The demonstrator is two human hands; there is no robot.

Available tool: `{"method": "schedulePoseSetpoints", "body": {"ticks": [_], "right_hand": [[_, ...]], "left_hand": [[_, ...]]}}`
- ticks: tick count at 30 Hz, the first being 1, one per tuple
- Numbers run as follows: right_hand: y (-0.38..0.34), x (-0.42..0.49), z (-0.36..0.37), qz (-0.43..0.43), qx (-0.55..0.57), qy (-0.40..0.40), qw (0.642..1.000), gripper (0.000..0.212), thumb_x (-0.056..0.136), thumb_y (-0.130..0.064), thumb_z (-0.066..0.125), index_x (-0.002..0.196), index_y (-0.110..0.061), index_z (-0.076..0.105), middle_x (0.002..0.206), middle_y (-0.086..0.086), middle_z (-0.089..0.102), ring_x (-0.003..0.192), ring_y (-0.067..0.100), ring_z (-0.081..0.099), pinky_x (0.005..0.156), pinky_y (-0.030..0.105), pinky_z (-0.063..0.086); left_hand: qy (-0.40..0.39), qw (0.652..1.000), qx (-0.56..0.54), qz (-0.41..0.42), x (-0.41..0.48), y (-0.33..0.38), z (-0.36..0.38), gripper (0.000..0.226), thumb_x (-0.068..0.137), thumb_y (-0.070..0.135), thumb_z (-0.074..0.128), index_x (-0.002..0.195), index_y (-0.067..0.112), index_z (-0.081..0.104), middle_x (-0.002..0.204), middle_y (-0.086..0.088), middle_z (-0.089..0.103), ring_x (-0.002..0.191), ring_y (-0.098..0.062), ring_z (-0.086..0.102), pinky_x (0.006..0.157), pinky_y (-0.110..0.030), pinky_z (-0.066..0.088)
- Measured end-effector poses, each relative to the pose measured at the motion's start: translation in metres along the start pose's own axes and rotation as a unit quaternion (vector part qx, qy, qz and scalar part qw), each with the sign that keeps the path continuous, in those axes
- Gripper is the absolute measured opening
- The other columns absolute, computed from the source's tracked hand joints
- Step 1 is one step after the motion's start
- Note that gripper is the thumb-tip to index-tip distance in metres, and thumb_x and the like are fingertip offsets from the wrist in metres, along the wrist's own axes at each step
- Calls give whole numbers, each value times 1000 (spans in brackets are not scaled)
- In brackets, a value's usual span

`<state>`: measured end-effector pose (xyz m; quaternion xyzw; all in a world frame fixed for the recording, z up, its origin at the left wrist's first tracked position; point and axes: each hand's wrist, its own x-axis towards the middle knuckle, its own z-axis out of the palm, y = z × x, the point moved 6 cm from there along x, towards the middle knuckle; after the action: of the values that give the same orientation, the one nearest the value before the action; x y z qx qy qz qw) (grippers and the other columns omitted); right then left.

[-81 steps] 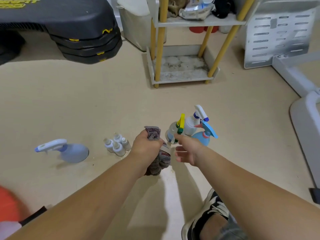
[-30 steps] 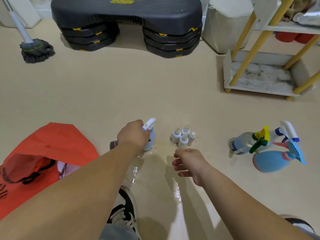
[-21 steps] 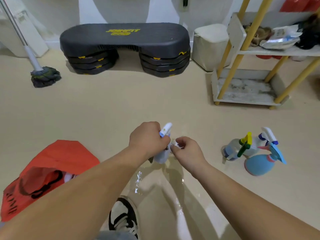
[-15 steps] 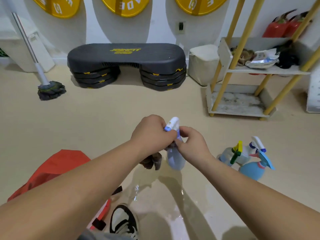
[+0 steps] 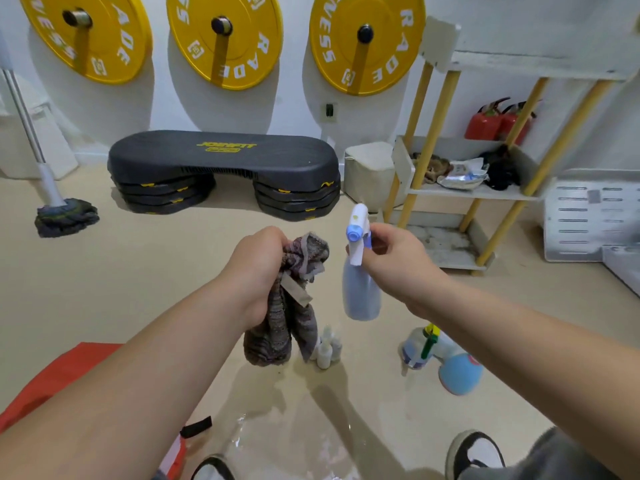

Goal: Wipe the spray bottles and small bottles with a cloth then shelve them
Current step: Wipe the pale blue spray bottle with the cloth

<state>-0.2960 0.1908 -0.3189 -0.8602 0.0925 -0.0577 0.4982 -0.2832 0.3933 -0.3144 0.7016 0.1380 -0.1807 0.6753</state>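
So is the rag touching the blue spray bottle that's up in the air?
Apart. The head view shows a strip of floor between the rag in the left hand and the blue spray bottle held by the right hand.

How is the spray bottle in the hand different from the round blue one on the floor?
The held spray bottle is upright in the air, its neck in the right hand; the round blue bottle is on the floor. The held one is tall, slim, pale lilac-blue; the round one is fatter and brighter blue. The held one's white head shows; the round one's top hides behind the arm. Both are bluish bottles.
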Motion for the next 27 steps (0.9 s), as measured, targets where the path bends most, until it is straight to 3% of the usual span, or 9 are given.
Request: {"method": "schedulePoseSetpoints", "body": {"ticks": [3,6,9,13,17,21,25,27], "right_hand": [[0,-6,0,-28,-26,-18,999,14,96,-20,58,101,-17,71,100,11,71,81,18,57,68,33,44],[9,-10,0,-49,-54,-38,997,21,98,-19,58,112,-28,71,108,-10,72,96,10,64,77,22,49],[14,-9,6,-81,-43,-93,991,31,99,-14,56,119,-33,70,115,-19,72,108,-1,63,89,13,48],[20,-4,6,-97,-43,-118,987,32,98,-13,55,117,-33,70,115,-18,73,109,12,67,100,35,54],[35,7,1,-65,-33,-114,991,26,97,-16,55,107,-33,72,104,-18,74,99,14,68,97,45,55],[51,11,0,-52,-22,-101,993,14,97,-20,58,105,-29,66,102,-16,70,100,22,66,98,44,55],[61,12,-2,-49,7,-103,993,18,95,-12,57,95,-28,65,90,-18,68,90,3,65,89,29,55],[64,12,-3,-40,18,-104,994,23,95,-9,55,94,-29,66,84,-22,67,84,-3,62,81,19,49]], "left_hand": [[-66,997,-34,-15,4,-1,13,33,67,3,51,92,-2,71,86,-18,69,69,-32,62,74,-38,52],[-119,993,-8,-17,12,-3,23,54,49,3,51,100,-13,57,90,-18,51,76,-33,48,64,-33,41],[-142,990,-1,-9,27,-6,29,53,61,-5,54,111,-22,53,100,-18,55,84,-33,49,59,-29,45],[-132,990,43,1,40,-8,35,35,82,-14,66,116,-10,67,114,-31,73,88,-32,72,62,-30,59],[-59,971,197,125,48,1,35,24,77,7,87,95,6,71,92,-19,76,71,-19,69,63,-30,54],[-24,945,275,177,48,10,41,24,84,33,82,82,12,72,69,7,74,54,-3,58,54,-19,44],[14,953,255,161,54,12,42,52,95,58,63,89,6,71,71,-6,67,59,-15,53,67,-32,46],[7,966,213,145,55,11,46,55,101,60,52,97,8,71,83,-10,73,65,-17,58,68,-33,48]]}}
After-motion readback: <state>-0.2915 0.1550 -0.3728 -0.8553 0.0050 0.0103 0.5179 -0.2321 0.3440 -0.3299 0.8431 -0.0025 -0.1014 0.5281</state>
